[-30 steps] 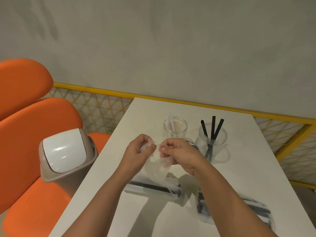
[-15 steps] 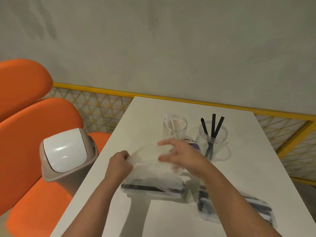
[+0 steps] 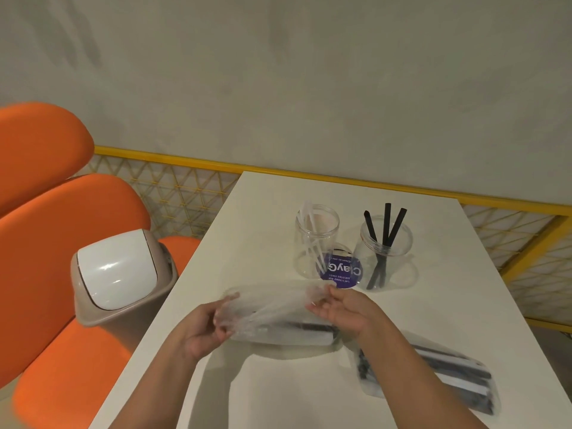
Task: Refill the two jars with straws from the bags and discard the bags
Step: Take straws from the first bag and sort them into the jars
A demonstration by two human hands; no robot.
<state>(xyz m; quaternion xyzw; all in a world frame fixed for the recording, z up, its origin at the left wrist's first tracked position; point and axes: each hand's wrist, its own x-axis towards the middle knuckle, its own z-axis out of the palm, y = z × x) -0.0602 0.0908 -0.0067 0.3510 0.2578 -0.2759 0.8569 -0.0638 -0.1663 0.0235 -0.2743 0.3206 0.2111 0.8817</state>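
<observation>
1. Over the last half second the hands have drawn well apart. The left hand [image 3: 205,328] pinches one lip of the bag [image 3: 272,308] and the right hand [image 3: 340,308] pinches the other, stretching its mouth wide.
2. The bag's lower edge seems to rest on the bench [image 3: 263,212], with dark straws [image 3: 312,327] along its bottom. It looks open enough to empty next.
3. At 12 o'clock from the hands stand the white-straw jar [image 3: 315,239] and the black-straw jar [image 3: 385,249], both nearly empty.
4. The second bag [image 3: 433,379] lies untouched at 4 o'clock, and the bin [image 3: 120,274] waits at 9 o'clock.
</observation>
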